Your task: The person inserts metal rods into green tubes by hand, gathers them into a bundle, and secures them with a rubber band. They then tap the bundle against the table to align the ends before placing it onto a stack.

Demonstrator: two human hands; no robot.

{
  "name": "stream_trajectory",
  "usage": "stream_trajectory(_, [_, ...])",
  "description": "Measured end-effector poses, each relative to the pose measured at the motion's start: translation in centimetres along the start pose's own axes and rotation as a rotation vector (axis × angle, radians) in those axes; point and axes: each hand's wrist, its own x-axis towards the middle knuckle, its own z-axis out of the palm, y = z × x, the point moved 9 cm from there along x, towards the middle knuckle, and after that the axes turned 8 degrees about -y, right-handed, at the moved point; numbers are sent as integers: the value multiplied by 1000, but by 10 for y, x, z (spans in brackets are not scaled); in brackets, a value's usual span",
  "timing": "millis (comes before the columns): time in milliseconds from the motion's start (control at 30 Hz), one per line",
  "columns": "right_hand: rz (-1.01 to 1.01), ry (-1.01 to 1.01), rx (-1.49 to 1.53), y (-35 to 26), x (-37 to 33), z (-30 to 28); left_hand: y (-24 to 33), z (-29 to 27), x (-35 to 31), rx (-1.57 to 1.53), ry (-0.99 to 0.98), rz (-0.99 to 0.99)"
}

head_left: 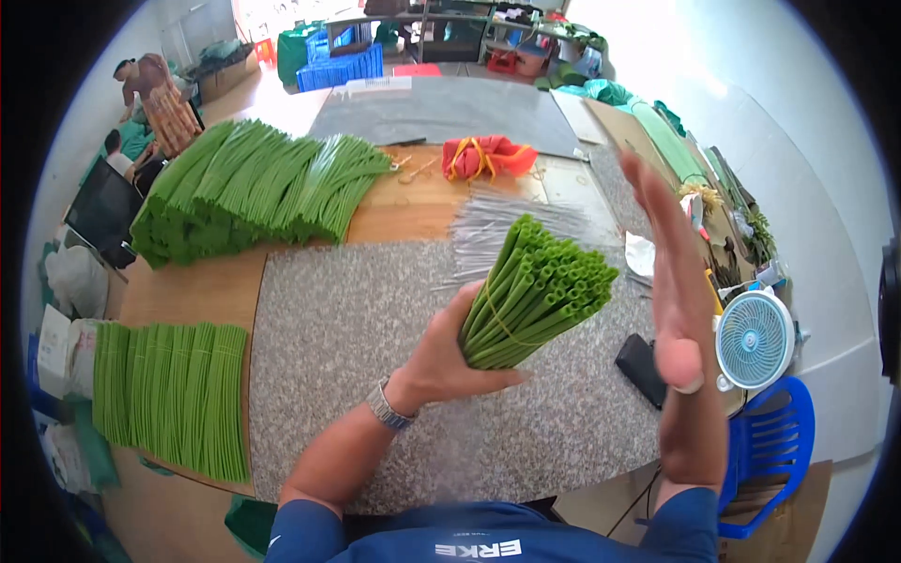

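Note:
My left hand point(449, 349), with a metal watch at the wrist, grips a bundle of green hollow stems point(535, 296) tied with a thin yellowish band. Their cut ends point up and to the right, above the speckled stone slab point(347, 319). To the right of the bundle, my right hand point(671, 272) is raised with its fingers stretched out, seen edge-on and holding nothing. Thin grey wires point(511, 230) lie spread on the table behind the bundle. A black wallet-like case point(642, 369) rests beside my right forearm.
Many green stem bundles point(263, 183) are heaped at the far left, and more point(174, 399) lie in a row at the near left. A red cloth bag point(488, 157) sits at the back. On the right are a fan point(754, 340) and a blue chair point(774, 441). People point(155, 98) are far left.

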Motion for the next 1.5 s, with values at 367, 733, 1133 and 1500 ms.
stream_trajectory(367, [-354, -514, -564, -50, 93, 78, -3, -7, 7, -128, -42, -102])
stream_trajectory(733, [-309, -372, -450, -52, 93, 53, -31, 7, -4, -147, -144, -330])
stream_trajectory(1133, [-339, -336, -439, -34, 79, 93, -4, 2, 4, -418, 36, -308])
stream_trajectory(1500, [-92, 16, 57, -20, 86, 53, -46, -1, -36, -85, -36, -305])
